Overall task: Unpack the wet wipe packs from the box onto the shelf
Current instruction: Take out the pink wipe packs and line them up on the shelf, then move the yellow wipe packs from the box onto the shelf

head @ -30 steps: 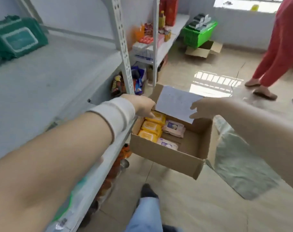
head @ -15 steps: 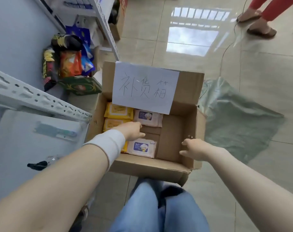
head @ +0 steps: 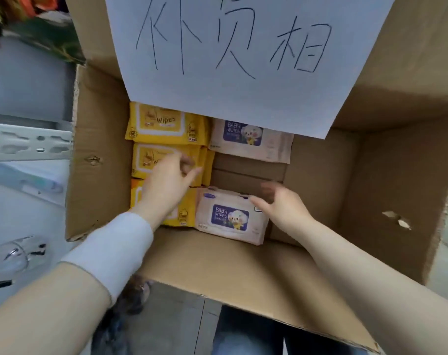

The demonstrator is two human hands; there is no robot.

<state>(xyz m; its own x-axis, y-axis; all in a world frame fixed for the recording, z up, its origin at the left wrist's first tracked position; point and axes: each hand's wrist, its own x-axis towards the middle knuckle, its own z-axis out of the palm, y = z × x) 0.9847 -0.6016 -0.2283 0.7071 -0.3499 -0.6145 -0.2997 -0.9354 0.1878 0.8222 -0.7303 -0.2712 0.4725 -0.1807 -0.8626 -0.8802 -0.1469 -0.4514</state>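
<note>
Left hand point(head: 166, 185): fingers relaxed, spread over middle yellow wipes pack point(head: 147, 160).
Right hand point(head: 281, 208): blurred; seemingly pinches near baby wipes pack point(head: 228, 217).
Cardboard box point(head: 102, 149): holds both.

Shop or its stockroom, by the look of things. Slotted grey metal shelf rail point(head: 25, 144) at the left edge, of the retail racking kind. Bright packaged goods point(head: 38, 26) in the upper left corner. Open cardboard box point(head: 102, 155) across the middle, labelled with a handwritten paper sign point(head: 243, 47), stocked with rows of matching yellow wipe packs point(head: 164, 124) and beige baby-wipe packs point(head: 248, 135).
</note>
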